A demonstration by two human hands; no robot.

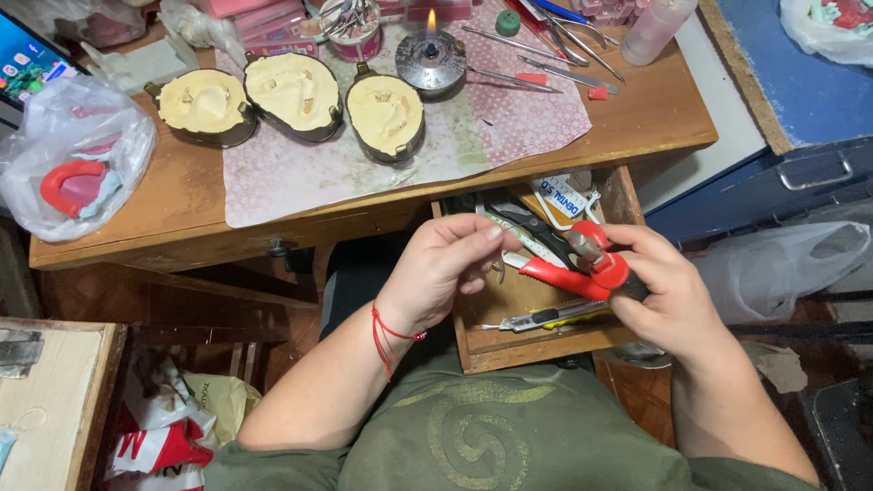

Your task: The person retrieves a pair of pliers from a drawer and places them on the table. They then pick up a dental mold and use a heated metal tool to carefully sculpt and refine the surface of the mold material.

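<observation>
Wooden desk, upper half of the frame, partly covered by a pink patterned cloth; an open drawer hangs below its front edge at centre.

On the cloth: 3 metal dental flasks filled with pale yellow plaster, in a row — left flask, middle flask, right flask. Just right of them, a small metal spirit lamp with a lit flame. Several slim metal hand instruments lie scattered at upper right of the cloth.

Upper left of the frame: a clear plastic bag holding red and pink arch-shaped pieces, resting on the desk's left end.

Centre right: red-handled pliers, held over the open drawer. The right hand grasps the handles, fingers curled around them. The left hand has its fingers pinched together at the tool's tip; what they pinch is too small to tell. A red thread bracelet circles the left wrist.

In the drawer, below the hands: a yellow-and-grey utility knife lying near the front edge.

Right of the frame: a blue cabinet with a metal handle, and a crumpled clear bag below it.
</observation>
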